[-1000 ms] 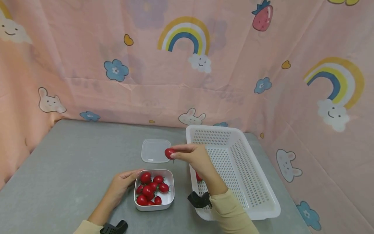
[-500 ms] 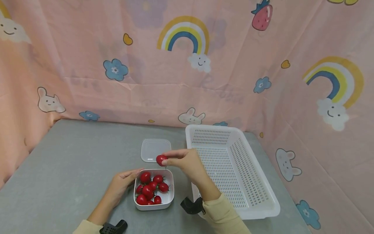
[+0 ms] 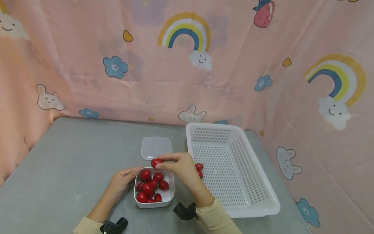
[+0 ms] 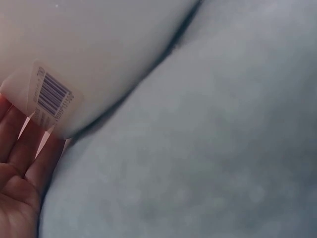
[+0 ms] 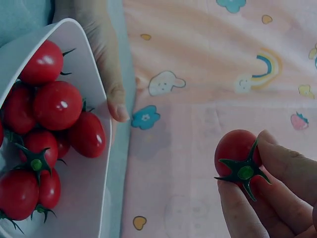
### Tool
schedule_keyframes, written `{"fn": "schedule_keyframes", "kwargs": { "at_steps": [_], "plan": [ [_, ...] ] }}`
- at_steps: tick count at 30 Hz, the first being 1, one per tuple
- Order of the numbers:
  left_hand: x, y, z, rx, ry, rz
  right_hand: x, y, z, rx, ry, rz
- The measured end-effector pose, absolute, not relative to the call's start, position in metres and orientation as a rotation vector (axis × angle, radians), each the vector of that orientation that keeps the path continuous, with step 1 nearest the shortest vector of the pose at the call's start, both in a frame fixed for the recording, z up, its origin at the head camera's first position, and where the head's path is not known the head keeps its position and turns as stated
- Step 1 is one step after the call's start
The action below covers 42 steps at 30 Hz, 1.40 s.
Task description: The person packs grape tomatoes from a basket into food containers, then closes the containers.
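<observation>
Between thumb and fingers, my right hand [image 3: 179, 167] pinches a cherry tomato [image 3: 156, 163] with a green calyx [image 5: 245, 172]. It is held over the far rim of a white square box [image 3: 166, 204]. Several cherry tomatoes [image 3: 147, 189] lie inside that box. My left hand [image 3: 120, 182] rests against the box's left side with extended fingers [image 4: 34, 144], beside a barcode label [image 4: 53, 94] seen in the left wrist view. To the right stands a white perforated basket [image 3: 263, 182]. A few cherry tomatoes [image 3: 199, 166] show at its left side, partly hidden by my right hand.
A translucent lid [image 3: 156, 148] lies flat on the grey table [image 3: 73, 169] behind the box. The basket takes up the table's right side. A pink printed curtain [image 3: 140, 91] hangs behind and along the sides.
My right hand has carried the tomato left and nearer, from beside the lid to over the box's far rim. More tomatoes show in the basket. The left hand has stayed put.
</observation>
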State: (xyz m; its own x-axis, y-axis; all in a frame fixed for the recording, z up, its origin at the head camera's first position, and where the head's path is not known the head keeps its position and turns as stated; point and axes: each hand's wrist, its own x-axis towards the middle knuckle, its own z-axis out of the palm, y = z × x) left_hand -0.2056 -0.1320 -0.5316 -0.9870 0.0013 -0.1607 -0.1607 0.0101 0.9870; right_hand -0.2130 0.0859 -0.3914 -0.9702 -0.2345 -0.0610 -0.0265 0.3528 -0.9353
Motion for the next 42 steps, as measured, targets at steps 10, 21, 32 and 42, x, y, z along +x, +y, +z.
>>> {"fn": "schedule_keyframes", "kwargs": {
  "at_steps": [10,21,32,42],
  "plan": [
    [-0.205,-0.133,-0.532,-0.162,2.118,2.158,-0.201,0.075,-0.393,-0.212,2.449,-1.649],
    [-0.205,-0.133,-0.529,-0.134,2.136,2.153,-0.192,0.067,-0.415,-0.178,2.422,-1.744],
    [-0.205,-0.133,-0.53,-0.133,2.156,2.137,-0.192,0.061,-0.452,-0.086,2.468,-1.782],
    [-0.206,-0.133,-0.531,-0.137,2.155,2.135,-0.195,0.06,-0.467,-0.089,2.451,-1.789]
  ]
}}
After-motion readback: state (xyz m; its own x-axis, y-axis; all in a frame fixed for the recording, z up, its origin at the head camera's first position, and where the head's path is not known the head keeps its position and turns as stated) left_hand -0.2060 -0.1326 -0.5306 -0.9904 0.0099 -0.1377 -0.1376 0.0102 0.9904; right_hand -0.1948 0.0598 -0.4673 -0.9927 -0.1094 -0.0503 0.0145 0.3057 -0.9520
